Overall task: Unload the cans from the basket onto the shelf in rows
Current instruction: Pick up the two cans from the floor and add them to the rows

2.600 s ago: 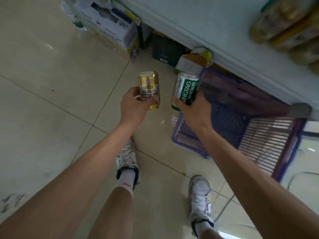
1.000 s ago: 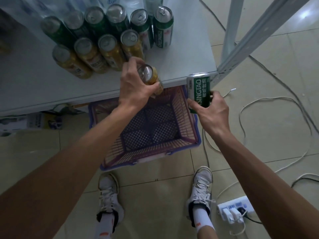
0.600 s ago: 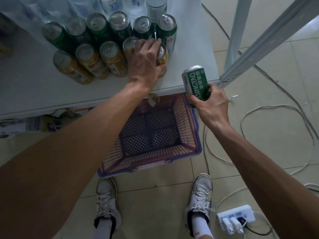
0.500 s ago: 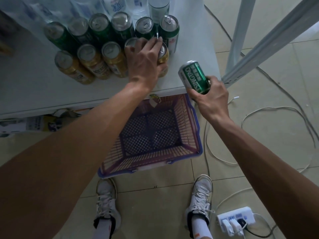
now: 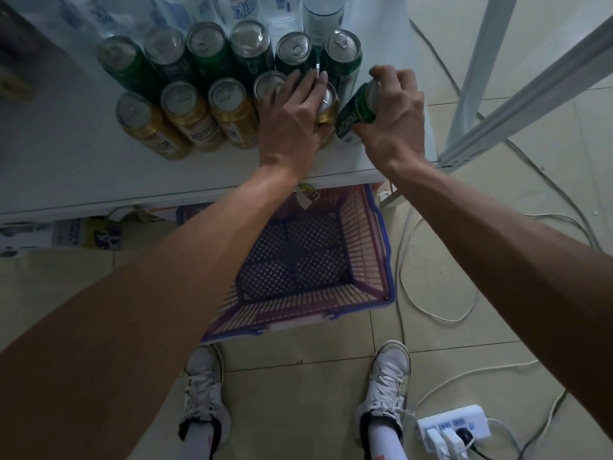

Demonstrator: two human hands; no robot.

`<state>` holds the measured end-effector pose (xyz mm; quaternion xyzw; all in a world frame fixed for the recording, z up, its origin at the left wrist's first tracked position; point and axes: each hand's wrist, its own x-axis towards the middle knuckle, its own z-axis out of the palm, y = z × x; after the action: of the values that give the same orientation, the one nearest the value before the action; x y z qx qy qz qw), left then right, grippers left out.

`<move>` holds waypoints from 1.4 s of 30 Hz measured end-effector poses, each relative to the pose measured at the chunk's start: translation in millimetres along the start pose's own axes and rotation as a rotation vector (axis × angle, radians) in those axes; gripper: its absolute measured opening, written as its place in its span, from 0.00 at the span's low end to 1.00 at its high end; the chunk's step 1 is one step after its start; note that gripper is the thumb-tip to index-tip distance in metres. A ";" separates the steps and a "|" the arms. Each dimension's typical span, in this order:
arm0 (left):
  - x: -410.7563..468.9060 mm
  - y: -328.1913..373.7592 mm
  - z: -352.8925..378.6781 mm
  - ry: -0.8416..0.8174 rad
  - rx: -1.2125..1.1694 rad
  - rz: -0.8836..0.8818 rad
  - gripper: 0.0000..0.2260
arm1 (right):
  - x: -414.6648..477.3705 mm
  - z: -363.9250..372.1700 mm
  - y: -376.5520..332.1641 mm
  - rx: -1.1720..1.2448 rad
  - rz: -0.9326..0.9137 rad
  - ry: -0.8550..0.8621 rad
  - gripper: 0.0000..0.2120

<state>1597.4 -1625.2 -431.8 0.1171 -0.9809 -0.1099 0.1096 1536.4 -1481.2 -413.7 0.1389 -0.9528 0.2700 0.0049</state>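
Head view, single frame. Basket (image 5: pixel 378 240): purple plastic, latticed walls and floor, standing on the tiled floor below the front edge of the shelf (image 5: pixel 83 167); the visible floor of the basket holds no cans, though its far end is tucked under the shelf and the left forearm crosses its near left corner. Shelf contents: back row of green cans (image 5: pixel 212 51), six tops visible, upright; front row of gold cans (image 5: pixel 185 114), three fully shown, a fourth top partly under the fingers, all close together. Behind the rows, clear bottles with blue labels, cut off by the top edge. Left hand (image 5: pixel 292 127): spread palm-down over a gold can (image 5: pixel 326 111) at the right end of the front row, fingers draped across its top and thumb at its side; the can stands on the shelf, and whether the hand truly grips it or merely rests on it is hard to tell. Right hand (image 5: pixel 394 117): closed around a green can (image 5: pixel 356 114), held tilted, top toward the back, just right of the gold can and over the shelf's right end; its base appears to be at or near the surface. Floor: white cables, a power strip (image 5: pixel 452 426) with plugs, two white sneakers.
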 end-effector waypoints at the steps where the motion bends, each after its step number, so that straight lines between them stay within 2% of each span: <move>1: 0.2 -0.8 0.0 0.008 -0.015 0.000 0.32 | 3.7 1.5 -1.9 0.014 -0.005 0.002 0.31; 3: 1.7 -2.1 -1.4 0.025 -0.041 0.008 0.33 | 7.7 5.3 -5.7 0.032 -0.021 -0.002 0.29; 7: 3.1 -6.3 -3.3 -0.005 -0.062 0.005 0.35 | 3.3 15.8 -8.2 0.085 0.017 0.013 0.32; 12: -0.7 -10.0 -2.8 -0.042 0.033 0.010 0.33 | -7.1 28.0 -2.9 0.120 0.088 0.007 0.35; 20: 5.8 -14.3 -9.3 -0.052 0.017 0.027 0.33 | -4.0 33.1 -0.3 0.163 0.098 -0.035 0.36; 32: 0.5 -8.0 -11.9 -0.023 -0.026 0.025 0.32 | 14.2 15.9 -4.1 0.041 0.062 -0.172 0.33; 36: -1.2 -6.0 -17.8 -0.033 -0.088 -0.023 0.33 | 8.1 8.0 -7.2 -0.027 0.030 -0.234 0.42; 38: -9.8 -9.3 -21.2 -0.031 -0.086 -0.030 0.34 | 0.8 5.0 -12.0 -0.162 -0.038 -0.152 0.42; 40: -22.2 -17.2 -23.1 -0.034 -0.061 -0.039 0.34 | -9.2 3.4 -19.0 -0.267 -0.205 -0.039 0.39; 42: -32.3 -28.3 -23.7 -0.067 -0.045 -0.054 0.36 | -18.7 6.0 -27.2 -0.303 -0.386 -0.020 0.35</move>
<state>1639.6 -1648.3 -422.2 0.1371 -0.9778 -0.1385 0.0766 1562.0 -1501.7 -406.5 0.3188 -0.9382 0.1169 0.0677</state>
